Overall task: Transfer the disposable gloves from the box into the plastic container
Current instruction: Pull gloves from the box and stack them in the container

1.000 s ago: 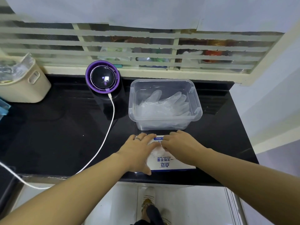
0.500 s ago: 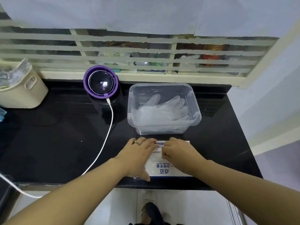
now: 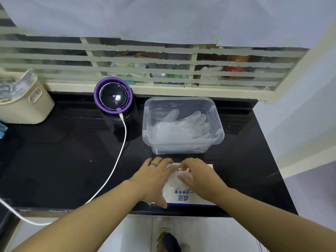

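Box [image 3: 192, 198] under flat, straight-fingered left hand [image 3: 154, 179]; glove [image 3: 172, 181] in pinch of right hand [image 3: 201, 177].

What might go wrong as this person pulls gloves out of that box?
The box lies right at the front edge of the black counter; a hard tug might slide it off, though the left hand presses it down. The right hand seems to pinch thin clear gloves at the opening, so several may come out in a clump and spill short of the plastic container.
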{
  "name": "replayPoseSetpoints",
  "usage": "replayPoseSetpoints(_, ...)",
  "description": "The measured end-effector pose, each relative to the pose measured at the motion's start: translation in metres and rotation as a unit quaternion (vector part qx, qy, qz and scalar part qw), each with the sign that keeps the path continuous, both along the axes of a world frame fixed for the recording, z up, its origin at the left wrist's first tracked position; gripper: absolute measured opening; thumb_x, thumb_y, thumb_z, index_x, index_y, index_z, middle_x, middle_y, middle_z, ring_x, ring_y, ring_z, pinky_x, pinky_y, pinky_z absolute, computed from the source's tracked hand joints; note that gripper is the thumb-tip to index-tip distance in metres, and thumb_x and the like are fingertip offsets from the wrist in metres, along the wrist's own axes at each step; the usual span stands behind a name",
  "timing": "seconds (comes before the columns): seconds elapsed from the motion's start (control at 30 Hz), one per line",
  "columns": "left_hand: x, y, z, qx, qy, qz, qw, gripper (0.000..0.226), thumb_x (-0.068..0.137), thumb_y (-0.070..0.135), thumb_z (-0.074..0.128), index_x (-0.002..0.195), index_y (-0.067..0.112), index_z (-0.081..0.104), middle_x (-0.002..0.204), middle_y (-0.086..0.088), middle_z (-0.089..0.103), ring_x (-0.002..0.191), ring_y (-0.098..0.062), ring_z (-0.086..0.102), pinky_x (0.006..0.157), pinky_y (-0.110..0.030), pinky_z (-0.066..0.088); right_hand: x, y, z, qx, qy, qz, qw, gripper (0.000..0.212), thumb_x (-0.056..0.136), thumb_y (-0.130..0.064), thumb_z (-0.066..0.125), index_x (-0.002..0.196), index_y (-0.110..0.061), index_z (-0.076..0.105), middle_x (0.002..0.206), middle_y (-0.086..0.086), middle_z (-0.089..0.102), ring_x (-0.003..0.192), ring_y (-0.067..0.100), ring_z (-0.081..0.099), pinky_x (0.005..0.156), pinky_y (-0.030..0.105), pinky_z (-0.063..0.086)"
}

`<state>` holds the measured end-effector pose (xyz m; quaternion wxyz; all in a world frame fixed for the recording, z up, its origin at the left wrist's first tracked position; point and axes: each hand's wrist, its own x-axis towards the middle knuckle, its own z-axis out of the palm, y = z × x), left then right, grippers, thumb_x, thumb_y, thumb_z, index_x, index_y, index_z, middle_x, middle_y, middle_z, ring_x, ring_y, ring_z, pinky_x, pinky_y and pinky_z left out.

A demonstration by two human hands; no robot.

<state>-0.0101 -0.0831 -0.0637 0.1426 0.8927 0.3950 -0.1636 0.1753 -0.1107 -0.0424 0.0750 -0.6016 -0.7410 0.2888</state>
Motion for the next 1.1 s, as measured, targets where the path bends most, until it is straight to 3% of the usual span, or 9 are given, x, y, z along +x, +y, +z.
replayPoseSetpoints(0.23, -0.004, 0.000, 0.002, -0.020, -0.015, 0.017, 1.000, 0.113, 0.067, 0.062, 0.072, 0.152, 0.030, 0.004, 0.157, 0.004, 0.004, 0.144, -0.022, 0.006, 0.120, -0.045, 0.006, 0.009, -0.002, 0.011, 0.013, -0.024, 0.065, 0.998, 0.028, 0.096, -0.037, 0.050, 0.107, -0.021, 0.069, 0.107, -0.006, 0.064, 0.091, 0.004, 0.054, 0.084, 0.014, 0.042)
replayPoseSetpoints(0.37, -0.001, 0.000, 0.005, -0.032, -0.018, 0.020, 0.999, 0.113, 0.068, 0.060, 0.074, 0.151, 0.030, 0.004, 0.156, 0.004, 0.005, 0.144, -0.022, 0.007, 0.119, -0.043, 0.010, 0.018, -0.009, 0.030, -0.013, -0.062, 0.151, 0.987, 0.034, 0.098, -0.037, 0.046, 0.122, -0.021, 0.062, 0.124, -0.006, 0.059, 0.111, 0.008, 0.054, 0.096, 0.014, 0.038)
replayPoseSetpoints(0.47, 0.000, 0.000, 0.005, -0.034, -0.010, 0.018, 0.999, 0.114, 0.067, 0.061, 0.073, 0.152, 0.029, 0.002, 0.155, 0.003, 0.005, 0.143, -0.023, 0.008, 0.119, -0.042, 0.010, 0.012, -0.009, 0.043, 0.002, -0.062, 0.180, 0.982, 0.033, 0.098, -0.036, 0.045, 0.122, -0.020, 0.062, 0.123, -0.004, 0.059, 0.110, 0.010, 0.054, 0.096, 0.017, 0.041)
replayPoseSetpoints(0.6, 0.003, -0.002, 0.012, -0.022, 0.019, 0.017, 0.999, 0.110, 0.066, 0.059, 0.074, 0.151, 0.024, 0.012, 0.153, -0.001, 0.011, 0.141, -0.026, 0.011, 0.119, -0.043, 0.010, 0.014, 0.017, 0.067, 0.075, -0.007, 0.113, 0.991, 0.026, 0.095, -0.032, 0.052, 0.099, -0.013, 0.068, 0.093, -0.004, 0.062, 0.083, 0.009, 0.056, 0.080, 0.023, 0.047)
replayPoseSetpoints(0.7, 0.004, -0.002, 0.015, -0.027, 0.031, 0.014, 0.999, 0.113, 0.068, 0.059, 0.074, 0.152, 0.025, 0.007, 0.156, -0.001, 0.009, 0.144, -0.027, 0.009, 0.120, -0.048, 0.005, 0.024, 0.042, 0.100, 0.159, 0.082, 0.020, 0.984, 0.020, 0.092, -0.024, 0.059, 0.085, -0.009, 0.068, 0.076, -0.002, 0.061, 0.067, 0.006, 0.055, 0.067, 0.013, 0.044)
replayPoseSetpoints(0.83, 0.001, -0.003, 0.035, -0.103, -0.040, 0.059, 0.992, 0.115, 0.068, 0.060, 0.075, 0.154, 0.027, 0.007, 0.159, 0.008, 0.002, 0.146, -0.013, 0.004, 0.120, -0.035, 0.002, 0.035, 0.062, 0.141, 0.181, 0.115, -0.030, 0.976, 0.020, 0.092, -0.026, 0.057, 0.093, -0.011, 0.070, 0.083, 0.001, 0.067, 0.077, 0.010, 0.060, 0.074, 0.019, 0.049)
replayPoseSetpoints(0.97, 0.000, 0.009, 0.087, -0.220, -0.245, 0.189, 0.925, 0.085, 0.069, 0.056, 0.076, 0.142, 0.036, 0.038, 0.134, 0.028, 0.045, 0.114, 0.013, 0.047, 0.106, -0.019, 0.036, 0.037, 0.067, 0.151, 0.151, 0.101, -0.031, 0.983, 0.022, 0.092, -0.028, 0.056, 0.096, -0.013, 0.071, 0.088, 0.000, 0.067, 0.082, 0.012, 0.060, 0.077, 0.023, 0.050)
replayPoseSetpoints(1.03, -0.001, 0.024, 0.108, -0.255, -0.348, 0.245, 0.868, 0.078, 0.065, 0.057, 0.077, 0.134, 0.036, 0.047, 0.120, 0.026, 0.060, 0.105, 0.008, 0.060, 0.102, -0.027, 0.046, 0.034, 0.068, 0.153, 0.152, 0.089, -0.011, 0.984, 0.022, 0.092, -0.028, 0.056, 0.093, -0.011, 0.071, 0.087, 0.000, 0.065, 0.081, 0.012, 0.059, 0.076, 0.024, 0.049)
replayPoseSetpoints(1.1, -0.003, 0.042, 0.121, -0.297, -0.463, 0.293, 0.783, 0.071, 0.063, 0.055, 0.080, 0.126, 0.031, 0.055, 0.118, 0.014, 0.066, 0.107, -0.004, 0.064, 0.098, -0.032, 0.049, 0.031, 0.071, 0.157, 0.162, 0.066, 0.014, 0.985, 0.022, 0.093, -0.026, 0.056, 0.092, -0.009, 0.071, 0.088, 0.001, 0.066, 0.082, 0.015, 0.058, 0.078, 0.027, 0.048)
